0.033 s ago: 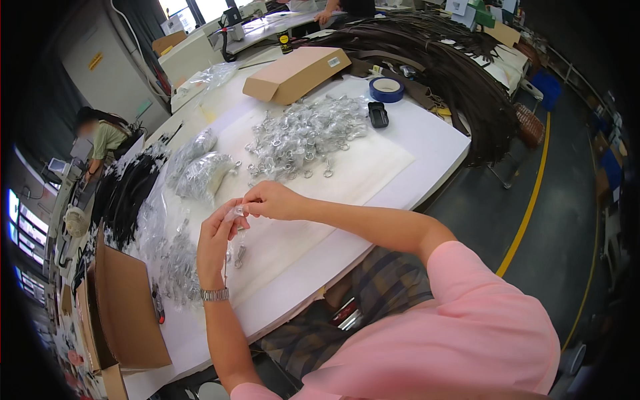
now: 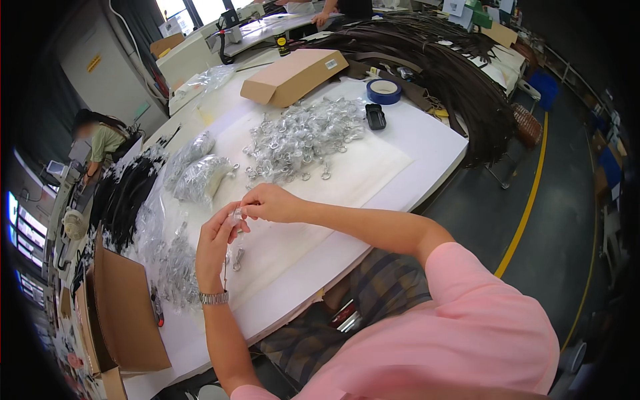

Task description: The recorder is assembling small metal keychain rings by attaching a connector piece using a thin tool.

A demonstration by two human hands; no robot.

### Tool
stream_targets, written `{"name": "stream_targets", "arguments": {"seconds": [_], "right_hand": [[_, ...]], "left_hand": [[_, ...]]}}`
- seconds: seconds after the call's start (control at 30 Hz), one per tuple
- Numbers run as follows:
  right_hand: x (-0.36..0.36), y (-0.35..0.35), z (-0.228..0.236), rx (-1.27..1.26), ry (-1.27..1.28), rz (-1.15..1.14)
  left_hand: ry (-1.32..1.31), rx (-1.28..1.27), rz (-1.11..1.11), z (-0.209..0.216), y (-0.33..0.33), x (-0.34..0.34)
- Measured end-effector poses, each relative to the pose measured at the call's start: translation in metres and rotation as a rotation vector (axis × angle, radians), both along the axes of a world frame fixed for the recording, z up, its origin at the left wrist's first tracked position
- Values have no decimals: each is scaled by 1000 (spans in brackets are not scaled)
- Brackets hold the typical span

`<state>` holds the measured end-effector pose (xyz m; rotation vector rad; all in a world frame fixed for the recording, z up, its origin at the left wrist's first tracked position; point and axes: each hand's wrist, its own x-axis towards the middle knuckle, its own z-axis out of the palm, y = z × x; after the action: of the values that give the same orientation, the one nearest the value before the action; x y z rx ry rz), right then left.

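Beyond the grip, we see a long brown carton (image 2: 293,75) on the white worktable (image 2: 430,155), with a roll of blue tape (image 2: 384,99) and a small black object (image 2: 375,117) (its kind is hard to make out) farther right. Dark brown strips (image 2: 460,90) sweep behind them; right of the grip, a yellow line (image 2: 527,205) crosses the floor (image 2: 477,200). Left of the grip, we find black strips (image 2: 120,200), a co-worker in light green (image 2: 107,141) and, closer to us, an open cardboard box (image 2: 130,313).
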<state>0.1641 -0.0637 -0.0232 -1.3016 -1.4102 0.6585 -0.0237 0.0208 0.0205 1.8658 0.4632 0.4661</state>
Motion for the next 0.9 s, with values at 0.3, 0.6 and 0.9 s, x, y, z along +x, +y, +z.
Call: {"name": "stream_targets", "arguments": {"seconds": [0.3,0.6,0.9], "right_hand": [[-2,6,-5,24,0,-47],[-4,6,-6,19,156,-37],[-6,-1,-4,-17,299,113]], "left_hand": [[-24,-48,38,-9,-10,15],[24,87,188,-15,-17,23],[-36,691,363,-24,-21,24]]}}
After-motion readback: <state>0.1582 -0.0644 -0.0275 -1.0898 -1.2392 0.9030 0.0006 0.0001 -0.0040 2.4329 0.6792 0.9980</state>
